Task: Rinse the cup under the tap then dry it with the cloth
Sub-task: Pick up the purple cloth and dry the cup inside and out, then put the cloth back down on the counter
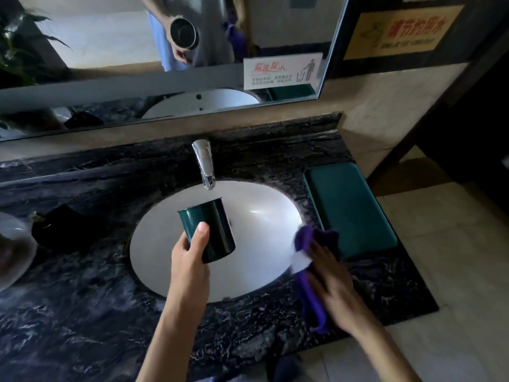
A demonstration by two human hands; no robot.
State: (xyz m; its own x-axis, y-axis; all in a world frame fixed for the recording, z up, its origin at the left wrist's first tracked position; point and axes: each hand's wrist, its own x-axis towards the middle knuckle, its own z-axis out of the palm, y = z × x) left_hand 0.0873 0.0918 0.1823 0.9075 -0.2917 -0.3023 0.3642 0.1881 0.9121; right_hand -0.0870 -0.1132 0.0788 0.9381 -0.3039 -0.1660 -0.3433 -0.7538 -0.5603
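My left hand [190, 255] grips a dark green cup [212, 230] above the white sink basin [264, 216]. The cup tilts with its mouth toward the chrome tap [205, 164], just below and in front of the spout. No water stream is visible. My right hand [333, 282] holds a purple cloth [314, 241] at the basin's right rim, with part of the cloth hanging down over the dark marble counter [82, 299].
A green tray [352, 208] lies on the counter to the right of the basin. A dark object [60, 230] and a second white basin's edge [13, 252] sit at the left. A mirror [165, 64] runs along the wall behind. The counter ends at right over a tiled floor.
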